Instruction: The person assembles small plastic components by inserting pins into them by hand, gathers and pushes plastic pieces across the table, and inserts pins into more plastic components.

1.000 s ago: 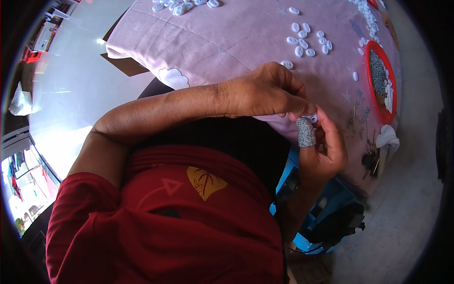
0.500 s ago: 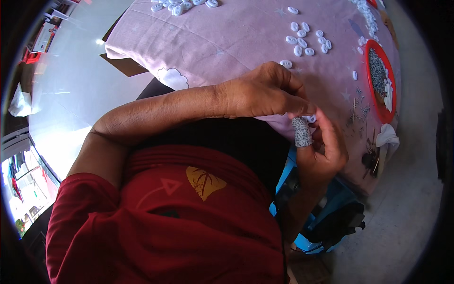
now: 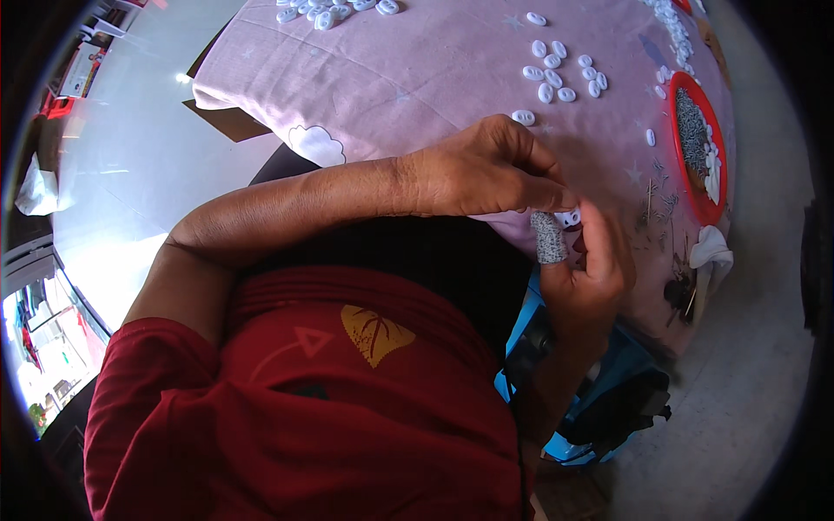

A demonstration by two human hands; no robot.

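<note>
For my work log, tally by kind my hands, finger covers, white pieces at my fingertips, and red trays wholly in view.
Hands: 2, left hand and right hand
Grey finger cover: 1
White piece at the fingertips: 1 visible
Red tray: 1
Total: 5

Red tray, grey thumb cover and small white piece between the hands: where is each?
Red tray [image 3: 709, 214]: head view, on its lower rim.
Grey thumb cover [image 3: 548, 240]: head view, middle of its sleeve.
White piece [image 3: 570, 219]: head view, its exposed face.

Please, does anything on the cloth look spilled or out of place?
Possibly: small grey pieces lie scattered on the pink cloth beside the red tray, which holds many similar ones, so they look spilled.
</note>
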